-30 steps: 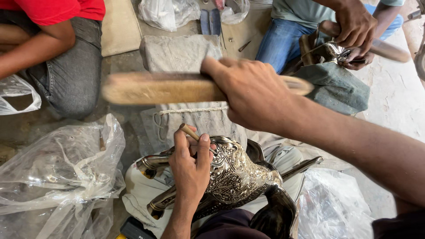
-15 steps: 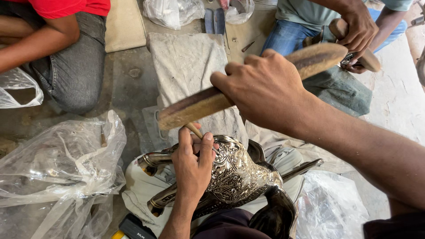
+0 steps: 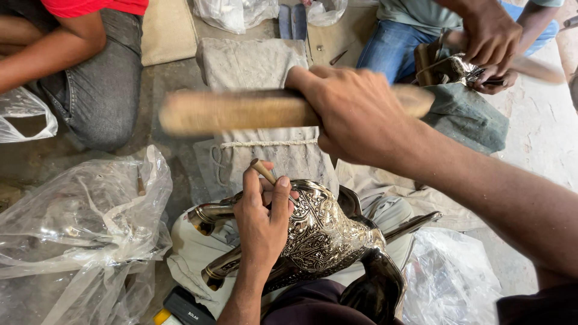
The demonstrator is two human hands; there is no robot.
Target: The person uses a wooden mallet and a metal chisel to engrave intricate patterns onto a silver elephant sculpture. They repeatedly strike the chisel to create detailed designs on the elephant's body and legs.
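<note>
Levelled again, the wooden mallet [image 3: 241, 111] sits gripped in the right hand [image 3: 355, 114]; left hand [image 3: 262, 219] pinches a chisel [image 3: 263, 170] on the heavily engraved metal vessel [image 3: 319, 232], its spouts plain.

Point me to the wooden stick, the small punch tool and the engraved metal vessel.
wooden stick [image 3: 241, 111]: head view, on the blurred shaft left of the right hand.
punch tool [image 3: 263, 170]: head view, on its upper end above the left hand's fingers.
engraved metal vessel [image 3: 328, 232]: head view, on its patterned body.
</note>
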